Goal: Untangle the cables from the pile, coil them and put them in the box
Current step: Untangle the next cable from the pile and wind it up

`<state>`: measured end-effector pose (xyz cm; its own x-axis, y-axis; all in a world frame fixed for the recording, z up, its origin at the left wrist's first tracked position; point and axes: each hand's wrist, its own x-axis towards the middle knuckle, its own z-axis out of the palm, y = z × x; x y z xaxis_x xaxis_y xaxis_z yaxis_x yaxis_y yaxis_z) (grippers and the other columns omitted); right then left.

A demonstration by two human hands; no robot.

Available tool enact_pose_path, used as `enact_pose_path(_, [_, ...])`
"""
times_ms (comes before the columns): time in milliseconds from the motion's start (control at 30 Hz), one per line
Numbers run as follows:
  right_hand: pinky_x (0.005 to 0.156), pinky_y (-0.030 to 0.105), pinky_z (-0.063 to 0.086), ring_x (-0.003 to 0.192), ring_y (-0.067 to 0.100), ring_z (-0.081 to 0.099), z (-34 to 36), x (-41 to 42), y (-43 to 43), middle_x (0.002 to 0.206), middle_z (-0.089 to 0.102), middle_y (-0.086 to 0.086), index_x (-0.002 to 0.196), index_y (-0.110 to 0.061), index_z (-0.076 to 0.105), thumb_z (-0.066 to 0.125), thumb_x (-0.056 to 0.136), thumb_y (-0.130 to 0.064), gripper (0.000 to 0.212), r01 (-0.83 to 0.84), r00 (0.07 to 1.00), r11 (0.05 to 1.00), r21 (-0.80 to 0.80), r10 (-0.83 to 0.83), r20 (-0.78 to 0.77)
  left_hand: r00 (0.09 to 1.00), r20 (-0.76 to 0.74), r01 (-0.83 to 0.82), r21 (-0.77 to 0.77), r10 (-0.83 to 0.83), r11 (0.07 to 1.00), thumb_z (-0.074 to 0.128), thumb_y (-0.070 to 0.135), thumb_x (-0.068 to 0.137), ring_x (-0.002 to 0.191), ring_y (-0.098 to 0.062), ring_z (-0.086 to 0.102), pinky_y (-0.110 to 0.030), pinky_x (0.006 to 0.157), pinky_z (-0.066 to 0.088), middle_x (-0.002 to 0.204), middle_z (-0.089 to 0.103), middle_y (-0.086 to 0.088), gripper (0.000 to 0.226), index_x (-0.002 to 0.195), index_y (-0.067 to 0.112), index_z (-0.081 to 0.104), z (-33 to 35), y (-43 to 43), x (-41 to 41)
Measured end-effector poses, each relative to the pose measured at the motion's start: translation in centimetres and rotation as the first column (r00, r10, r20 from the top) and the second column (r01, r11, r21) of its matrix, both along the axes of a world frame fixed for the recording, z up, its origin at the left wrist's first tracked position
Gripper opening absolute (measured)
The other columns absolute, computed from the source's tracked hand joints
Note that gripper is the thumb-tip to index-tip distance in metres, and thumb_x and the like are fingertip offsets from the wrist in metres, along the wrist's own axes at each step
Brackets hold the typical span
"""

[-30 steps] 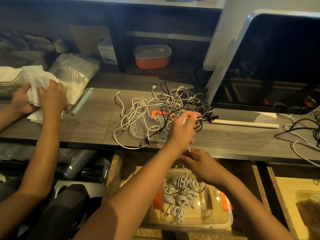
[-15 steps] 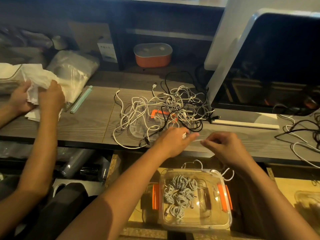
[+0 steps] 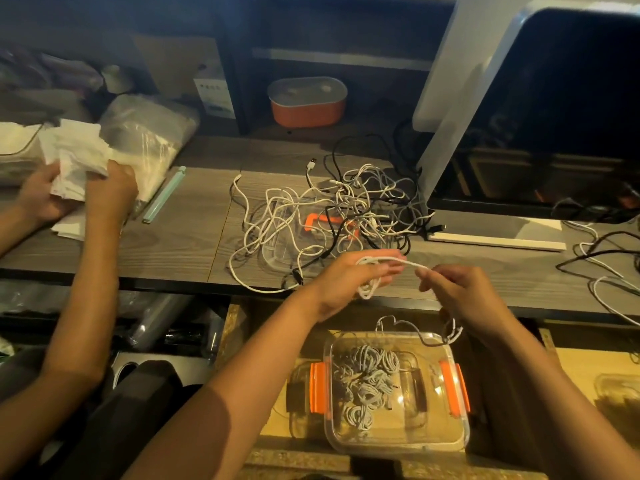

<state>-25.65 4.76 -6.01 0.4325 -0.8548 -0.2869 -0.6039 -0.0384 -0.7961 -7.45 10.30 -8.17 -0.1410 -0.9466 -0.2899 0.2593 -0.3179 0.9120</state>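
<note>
Your left hand (image 3: 349,282) holds a thin white cable (image 3: 408,263). The cable goes round its fingers (image 3: 388,271) in a few loops, and your thumb lies on top of it. These fingers are nearly straight and close together. Your right hand (image 3: 464,296) is just beside it. Its fingers (image 3: 426,275) pinch the same cable, so a short bit runs straight from hand to hand. The loose end hangs down under your right hand.

Both hands are up in the air over the front edge of the grey wooden surface (image 3: 173,244). The tangled pile of white and black cables (image 3: 346,209) lies on it just behind your left hand. Right below your hands sits the clear plastic box with orange clips (image 3: 415,438). It is open on top, with small coiled white cables (image 3: 367,379) inside. The hanging end comes near its back rim.

There is bare surface left of the pile. On the right, the big dark screen (image 3: 554,116) stands close to the pile.
</note>
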Motion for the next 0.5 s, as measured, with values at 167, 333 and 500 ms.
enact_pose_path(167, [0.048,0.017,0.037,0.049,0.002,0.048,-1.5,3.0,2.9,0.06,0.053,-0.005,0.08,-0.011,0.062,0.036,0.1,-0.035,0.04,-0.079,0.997,0.996,0.034,0.079,-0.014,0.956,-0.266,-0.136,-0.023,0.125,0.99,0.034,0.014,0.101,0.103,-0.016,0.061,-0.038,0.098,0.044,0.101,0.067,-0.003,0.028,0.121,0.017,0.054,1.5,-1.2,-2.0])
enact_pose_path(333, [0.062,0.027,0.042,0.07,0.01,0.052,-1.3,3.8,3.3,0.078,0.058,-0.001,0.084,-0.02,0.056,0.048,0.097,-0.021,0.015,-0.309,0.941,0.951,0.03,0.31,-0.138,0.833,0.176,-0.499,-0.17,0.524,0.85,0.041,0.02,0.1,0.056,-0.006,0.042,-0.021,0.048,0.035,0.069,0.048,0.006,0.018,0.1,0.027,0.058,0.9,-3.2,-3.1])
enact_pose_path(500, [0.069,0.037,0.047,0.072,0.014,0.058,0.2,2.2,1.9,0.075,0.064,-0.001,0.082,-0.017,0.067,0.053,0.094,-0.026,0.02,-0.401,0.874,0.912,-0.083,0.354,-0.332,0.31,0.866,-0.184,-0.35,0.393,0.918,0.044,0.033,0.098,0.096,-0.022,0.055,-0.028,0.07,0.035,0.113,0.057,-0.003,0.028,0.121,0.025,0.058,-1.0,-3.2,-1.6])
